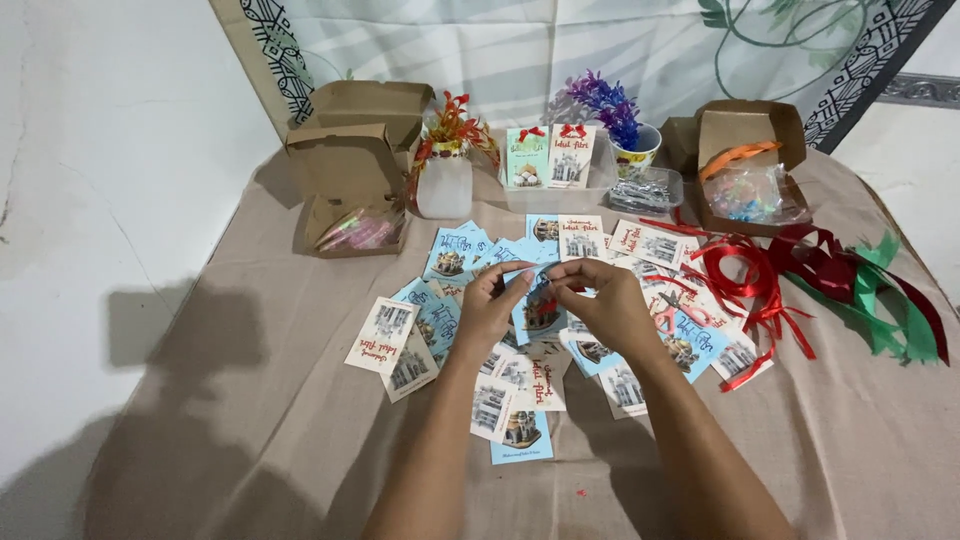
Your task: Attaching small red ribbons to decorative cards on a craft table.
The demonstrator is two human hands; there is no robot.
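My left hand and my right hand meet over the middle of the table. Both pinch a small blue card with a building picture, held up between the fingertips. Under and around the hands lie several small printed cards, white and blue, scattered on the beige cloth. A pair of scissors with pale handles lies just right of my right hand, partly on the cards.
Red ribbon and green ribbon lie at the right. Open cardboard boxes stand at back left and back right. A white vase with red flowers, two upright cards with red bows and a cup of purple flowers stand behind.
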